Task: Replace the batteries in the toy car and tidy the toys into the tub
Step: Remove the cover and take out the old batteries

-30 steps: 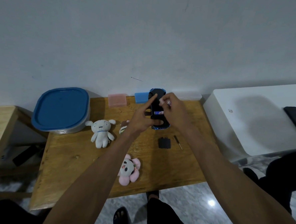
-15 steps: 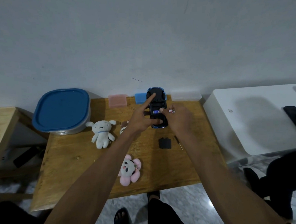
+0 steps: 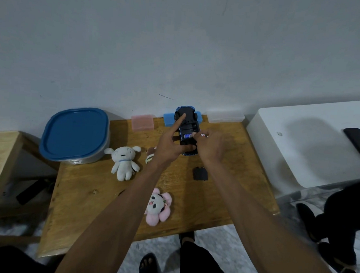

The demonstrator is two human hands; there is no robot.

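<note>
Fingers of our right hand (image 3: 209,147) pinch a small battery (image 3: 188,136) at the open compartment in the underside of the toy car (image 3: 187,124), which we hold upside down above the far middle of the wooden surface (image 3: 83,185). Our left hand (image 3: 170,145) grips the car from the left, its lower fingers curled under the body and the index finger stretched straight along the chassis toward the front wheels. We see the black battery cover (image 3: 200,173) lying on the surface just below the car. A white plush (image 3: 123,161) and a pink panda plush (image 3: 157,206) lie nearer to us. The tub (image 3: 76,135), with its blue lid on, stands at the far left corner.
</note>
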